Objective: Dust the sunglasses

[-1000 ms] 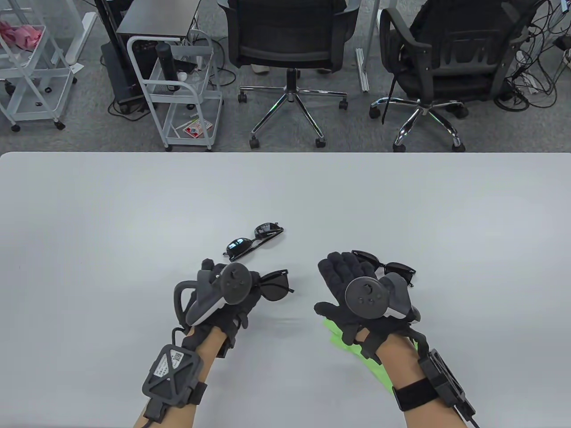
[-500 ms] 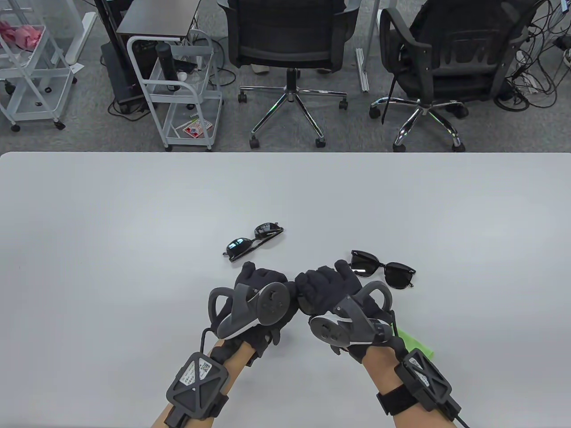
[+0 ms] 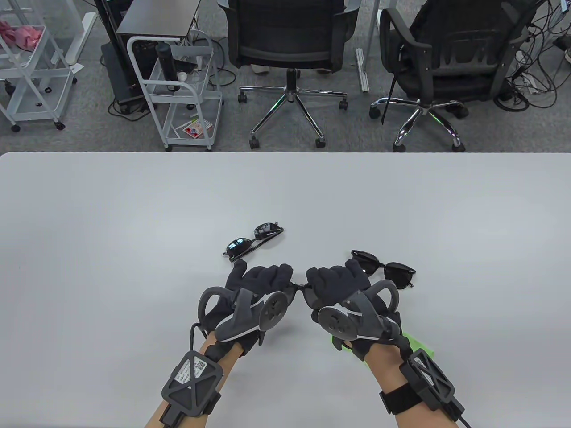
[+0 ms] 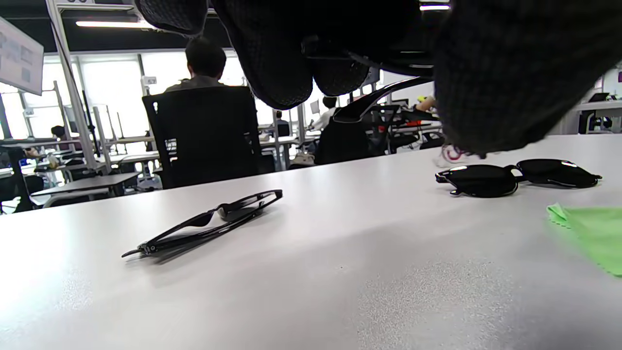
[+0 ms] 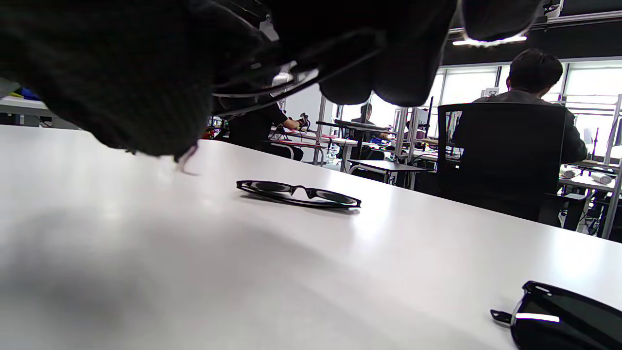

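Both hands hold one pair of black sunglasses (image 3: 299, 287) just above the table, near its front middle. My left hand (image 3: 263, 285) grips its left side and my right hand (image 3: 332, 285) grips its right side; only the bridge shows between them. The held frame also shows in the right wrist view (image 5: 272, 85). A second black pair (image 3: 254, 241) lies folded behind the hands. A third black pair (image 3: 384, 269) lies to the right of my right hand. A green cloth (image 3: 415, 344) lies on the table under my right wrist.
The white table (image 3: 134, 232) runs the full width of the view. Beyond its far edge stand two black office chairs (image 3: 290, 49), a white wire cart (image 3: 183, 89) and another cart (image 3: 26, 67) at the far left.
A second ago my left hand alone held the sunglasses and my right hand lay open by the cloth. The right hand moved in, and now both grip the pair.
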A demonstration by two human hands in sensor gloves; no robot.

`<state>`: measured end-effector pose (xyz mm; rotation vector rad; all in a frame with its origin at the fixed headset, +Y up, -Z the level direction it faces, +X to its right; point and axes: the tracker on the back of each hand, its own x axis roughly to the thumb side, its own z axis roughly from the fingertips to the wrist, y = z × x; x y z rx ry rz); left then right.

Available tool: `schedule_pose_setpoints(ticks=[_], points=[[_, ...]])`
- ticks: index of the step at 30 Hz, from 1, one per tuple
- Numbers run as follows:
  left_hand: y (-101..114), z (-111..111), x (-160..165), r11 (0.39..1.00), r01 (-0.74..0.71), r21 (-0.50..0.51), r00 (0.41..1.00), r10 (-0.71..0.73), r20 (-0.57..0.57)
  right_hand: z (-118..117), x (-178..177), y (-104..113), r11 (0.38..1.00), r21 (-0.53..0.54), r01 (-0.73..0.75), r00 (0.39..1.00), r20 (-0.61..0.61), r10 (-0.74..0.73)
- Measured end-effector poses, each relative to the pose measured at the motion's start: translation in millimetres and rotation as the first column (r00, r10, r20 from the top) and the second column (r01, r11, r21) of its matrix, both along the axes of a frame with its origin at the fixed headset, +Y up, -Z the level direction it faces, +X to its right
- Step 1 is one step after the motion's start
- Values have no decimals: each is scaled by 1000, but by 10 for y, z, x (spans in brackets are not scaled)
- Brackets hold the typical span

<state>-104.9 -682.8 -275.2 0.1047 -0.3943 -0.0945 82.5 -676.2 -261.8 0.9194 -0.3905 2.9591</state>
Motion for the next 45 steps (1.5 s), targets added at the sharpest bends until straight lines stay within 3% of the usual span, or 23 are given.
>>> schedule_pose_setpoints(ticks=[5,9,11,13,16,18,20,23,27,31,33,34,37,39,45], points=[[44,-8,-57,1000,4,-4,1000,-4,-8,-37,118,18,992,-84,95,995,-5,-95],[42,-81,-204,987,-127,-95,991,121,-61,-63,367,107,955,-72,287,957,51,-284],[23,-119,-278,955,-243,-172,969,229,-96,-94,504,110,899,-100,426,903,97,-418],[-12,-150,-327,884,-385,-267,923,362,-132,-135,612,72,804,-141,578,815,158,-558],[-116,-174,-311,703,-547,-455,829,532,-174,-217,665,-44,633,-261,729,685,252,-684],[-170,-166,-265,624,-575,-529,796,575,-188,-252,619,-119,546,-332,769,632,264,-729],[-190,-154,-206,590,-569,-573,789,588,-178,-267,545,-159,497,-379,780,609,284,-740],[-210,-126,-127,558,-528,-640,792,595,-136,-272,439,-163,476,-419,773,608,275,-745],[-237,-108,-93,568,-494,-658,811,573,-115,-272,425,-160,449,-436,780,591,274,-759],[-193,-110,-124,616,-488,-619,830,547,-110,-276,506,-111,501,-396,770,619,270,-737],[-186,-116,-147,650,-475,-593,849,517,-114,-254,546,-59,614,-304,728,684,260,-682],[-181,-121,-164,692,-449,-566,872,477,-108,-242,568,-21,707,-239,665,746,242,-620],[-163,-123,-200,839,-287,-462,955,288,-70,-190,601,64,861,-65,505,846,237,-478],[-160,-124,-210,892,-184,-413,982,180,-49,-185,598,82,892,-30,452,873,218,-435],[-179,-129,-210,836,-285,-470,957,280,-82,-171,535,92,879,-22,477,863,202,-463]])
